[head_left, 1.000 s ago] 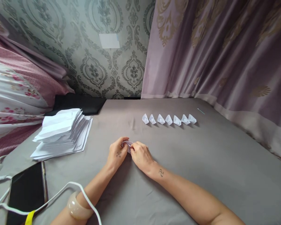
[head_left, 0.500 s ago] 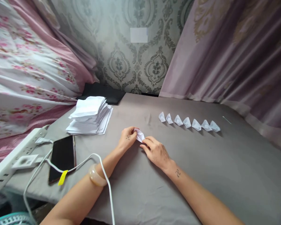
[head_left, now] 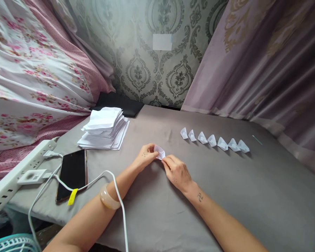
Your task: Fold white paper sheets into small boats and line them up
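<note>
A small folded piece of white paper [head_left: 160, 152] is held between my two hands above the grey cloth. My left hand [head_left: 146, 156] pinches its left side, the thumb pressed on the near face. The fingers of my right hand [head_left: 177, 172] close on its lower right corner. To the right, several folded paper boats [head_left: 212, 140] stand in a slanting row on the cloth. At the back left lies a tall stack of white paper sheets [head_left: 104, 130]. Part of the folded paper is hidden behind my fingers.
The table [head_left: 225, 196] has a grey cloth. At left lie a phone [head_left: 72, 173] and a white power strip [head_left: 21, 175] with a plugged-in charger. A white cable [head_left: 120, 203] loops over my left forearm. A black folded item [head_left: 120, 104] lies at the back; a thin stick [head_left: 257, 139] lies far right.
The folded paper has turned and opened somewhat, and my left thumb now lies across its face. The whole view has shifted slightly; the row of boats and the stack stay put.
</note>
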